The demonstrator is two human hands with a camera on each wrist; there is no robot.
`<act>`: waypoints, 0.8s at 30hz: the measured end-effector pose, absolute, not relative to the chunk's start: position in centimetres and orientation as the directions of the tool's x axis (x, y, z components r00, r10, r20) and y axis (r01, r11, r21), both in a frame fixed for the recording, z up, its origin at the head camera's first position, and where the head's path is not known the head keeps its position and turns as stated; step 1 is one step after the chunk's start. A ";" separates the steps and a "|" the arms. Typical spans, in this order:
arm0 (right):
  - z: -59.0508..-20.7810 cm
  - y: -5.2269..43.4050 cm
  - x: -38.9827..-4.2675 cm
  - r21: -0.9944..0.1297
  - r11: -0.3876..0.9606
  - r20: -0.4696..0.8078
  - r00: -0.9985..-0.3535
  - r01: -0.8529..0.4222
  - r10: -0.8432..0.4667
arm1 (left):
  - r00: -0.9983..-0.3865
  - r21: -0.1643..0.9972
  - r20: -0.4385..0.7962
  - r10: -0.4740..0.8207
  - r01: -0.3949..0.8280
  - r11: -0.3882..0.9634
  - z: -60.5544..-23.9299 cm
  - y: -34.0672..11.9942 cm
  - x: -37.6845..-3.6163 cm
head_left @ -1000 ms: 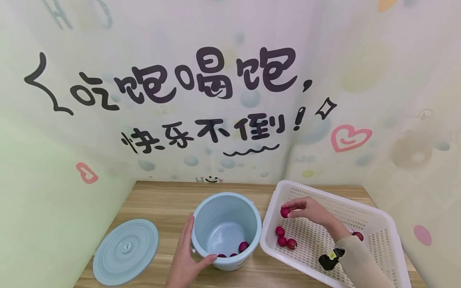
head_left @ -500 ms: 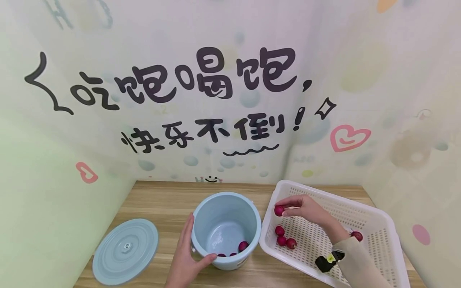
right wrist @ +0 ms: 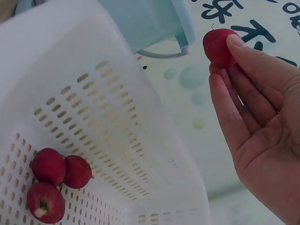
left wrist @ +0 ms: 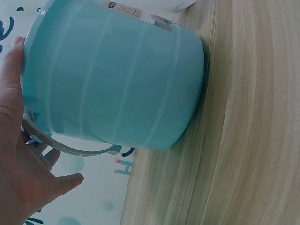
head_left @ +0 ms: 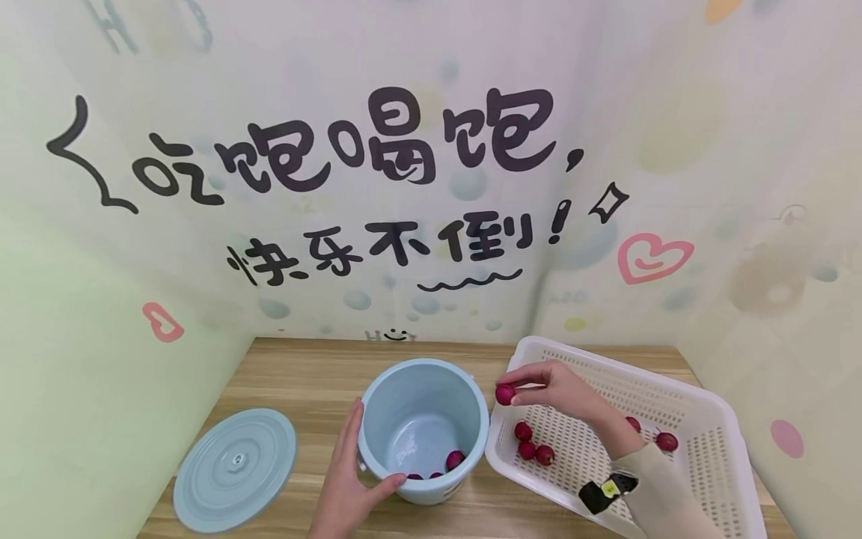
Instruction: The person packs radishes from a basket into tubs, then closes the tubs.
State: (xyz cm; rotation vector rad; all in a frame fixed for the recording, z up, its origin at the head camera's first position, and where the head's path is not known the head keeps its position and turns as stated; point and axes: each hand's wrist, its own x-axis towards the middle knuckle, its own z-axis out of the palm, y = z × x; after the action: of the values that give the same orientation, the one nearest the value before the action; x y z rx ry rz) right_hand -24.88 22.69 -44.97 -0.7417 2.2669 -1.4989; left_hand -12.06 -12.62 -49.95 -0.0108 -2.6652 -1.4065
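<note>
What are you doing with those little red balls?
They look like small red fruits. The right hand pinches one red fruit above the near edge of the white basket, beside the blue bucket. The left hand holds the bucket's side. A few fruits lie in the bucket, more in the basket. The blue lid lies on the table.

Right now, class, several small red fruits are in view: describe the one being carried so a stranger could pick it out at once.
Start at the white perforated basket on the right of the wooden table. Above its left rim, the right hand pinches one red fruit at its fingertips. It alone is in the air; the others lie in the basket or the blue bucket.
</note>
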 end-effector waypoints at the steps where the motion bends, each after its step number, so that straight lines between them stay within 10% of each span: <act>1: -44.8 22.5 -24.8 -0.918 0.312 0.016 -0.811 -0.243 -0.585 | -0.992 0.823 0.112 -0.054 0.063 0.565 -49.9 -12.6 -12.1; 24: -43.7 19.8 -24.2 -0.919 0.229 0.104 -0.758 -0.321 -0.644 | -0.991 0.820 0.124 -0.052 0.073 0.567 -50.0 -12.6 -12.2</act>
State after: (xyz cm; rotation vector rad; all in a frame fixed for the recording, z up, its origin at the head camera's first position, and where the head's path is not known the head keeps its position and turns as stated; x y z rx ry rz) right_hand -24.18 19.84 -43.66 -0.9009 2.2087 -1.5393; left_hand -12.17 -12.58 -49.97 -0.0174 -2.6603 -1.4021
